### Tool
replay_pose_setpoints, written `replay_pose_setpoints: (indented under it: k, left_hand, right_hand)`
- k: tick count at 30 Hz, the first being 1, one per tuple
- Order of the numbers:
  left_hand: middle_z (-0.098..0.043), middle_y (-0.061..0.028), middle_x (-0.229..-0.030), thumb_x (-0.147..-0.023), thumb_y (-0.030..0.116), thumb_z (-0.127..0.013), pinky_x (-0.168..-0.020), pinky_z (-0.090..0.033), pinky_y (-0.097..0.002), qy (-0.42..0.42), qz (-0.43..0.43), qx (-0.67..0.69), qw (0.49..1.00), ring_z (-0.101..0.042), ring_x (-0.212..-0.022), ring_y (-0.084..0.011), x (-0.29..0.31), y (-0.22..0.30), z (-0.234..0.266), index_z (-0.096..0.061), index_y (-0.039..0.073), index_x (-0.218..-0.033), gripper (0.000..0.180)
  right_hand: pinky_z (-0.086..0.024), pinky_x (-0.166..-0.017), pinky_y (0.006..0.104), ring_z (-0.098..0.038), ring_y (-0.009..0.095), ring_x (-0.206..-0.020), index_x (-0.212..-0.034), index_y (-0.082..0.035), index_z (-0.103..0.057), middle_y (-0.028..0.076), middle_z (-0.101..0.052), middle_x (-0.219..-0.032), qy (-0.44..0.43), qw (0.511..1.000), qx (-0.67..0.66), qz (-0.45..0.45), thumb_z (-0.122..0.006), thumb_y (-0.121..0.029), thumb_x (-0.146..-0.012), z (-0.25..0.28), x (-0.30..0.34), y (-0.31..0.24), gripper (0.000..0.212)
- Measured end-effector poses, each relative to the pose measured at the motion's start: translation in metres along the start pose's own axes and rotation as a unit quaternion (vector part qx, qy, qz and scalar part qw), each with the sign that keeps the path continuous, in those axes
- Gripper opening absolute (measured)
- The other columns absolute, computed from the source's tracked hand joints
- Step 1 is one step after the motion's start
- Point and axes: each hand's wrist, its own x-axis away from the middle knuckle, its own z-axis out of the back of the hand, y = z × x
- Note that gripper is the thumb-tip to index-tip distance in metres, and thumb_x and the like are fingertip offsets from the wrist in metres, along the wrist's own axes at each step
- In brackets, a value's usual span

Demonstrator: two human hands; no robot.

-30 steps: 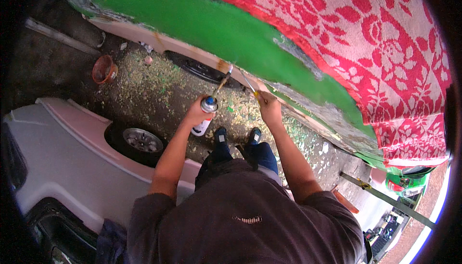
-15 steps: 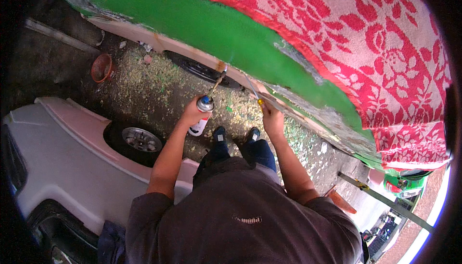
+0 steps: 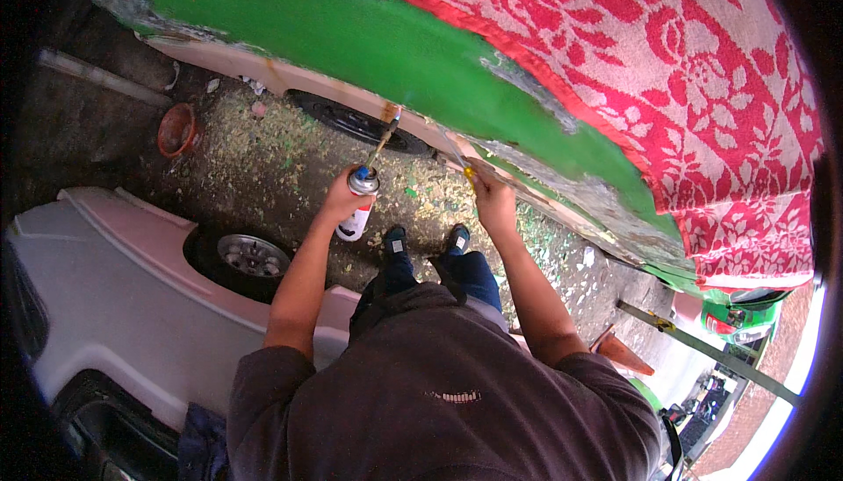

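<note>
My left hand (image 3: 338, 198) is wrapped round a gas torch (image 3: 355, 218), a white canister with a blue fitting and a long brass nozzle. The nozzle's tip points at the car's lower side, close to a browned patch (image 3: 389, 112) in the pinkish-beige strip. In my right hand (image 3: 497, 206) is a yellow-handled tool (image 3: 469, 172) with a long slim metal shaft. That shaft reaches up and left to the lower edge of the green car panel (image 3: 351, 46); whether its tip touches cannot be told.
A red-and-white floral cloth (image 3: 606, 51) covers the car's upper part. Yellowish flakes (image 3: 255, 139) litter the ground around a dark wheel (image 3: 351, 121). Behind my left arm stands a white-and-pink car (image 3: 132, 279). An orange-brown pot (image 3: 178, 130) sits left, an orange cone (image 3: 625, 354) right.
The whole view has shifted a little, carrying hands and car slightly left. Both hands keep their hold, with torch tip and tool shaft still at the panel's lower edge.
</note>
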Motion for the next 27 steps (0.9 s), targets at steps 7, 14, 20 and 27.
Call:
replay_pose_setpoints:
  k: [7,14,20,27]
  left_hand:
    - [-0.066,-0.0115,-0.112,-0.065,0.01,-0.084,-0.092,-0.05,-0.0364,0.003,0.004,0.022,1.0,-0.064,-0.104,-0.0206,0.006,-0.014,-0.002,-0.051,0.002,-0.127,0.07]
    - [-0.066,-0.011,-0.114,-0.066,0.008,-0.082,-0.093,-0.05,-0.0367,0.015,-0.004,0.006,1.0,-0.064,-0.106,-0.0202,0.009,-0.01,0.0,-0.051,0.002,-0.128,0.069]
    - [-0.066,-0.0107,-0.112,-0.065,0.008,-0.082,-0.092,-0.05,-0.0373,0.008,-0.016,0.021,1.0,-0.064,-0.105,-0.0206,0.004,-0.014,0.0,-0.052,0.002,-0.127,0.07]
    - [-0.066,-0.0115,-0.114,-0.065,0.013,-0.086,-0.093,-0.05,-0.037,0.016,-0.02,0.035,0.999,-0.064,-0.106,-0.0218,0.011,-0.002,0.0,-0.051,0.003,-0.127,0.072]
  right_hand:
    - [-0.051,-0.089,0.0423,-0.061,0.04,-0.107,-0.116,-0.007,-0.067,0.019,-0.064,-0.118,0.009,0.999,-0.024,0.043,-0.065,-0.012,-0.089,-0.006,0.002,0.009,0.028]
    - [-0.051,-0.085,0.0441,-0.063,0.041,-0.101,-0.113,-0.006,-0.069,0.023,-0.066,-0.11,0.011,0.998,-0.046,0.041,-0.063,-0.01,-0.09,-0.01,-0.005,0.011,0.024]
    - [-0.053,-0.081,0.0421,-0.067,0.039,-0.094,-0.115,-0.01,-0.07,0.023,-0.068,-0.103,0.013,1.0,0.002,0.023,-0.061,-0.018,-0.093,-0.027,-0.017,0.005,0.025]
    - [-0.054,-0.078,0.0391,-0.069,0.034,-0.093,-0.121,-0.012,-0.067,0.019,-0.069,-0.103,0.064,0.994,0.04,0.08,-0.059,-0.014,-0.094,-0.011,0.003,0.005,0.028]
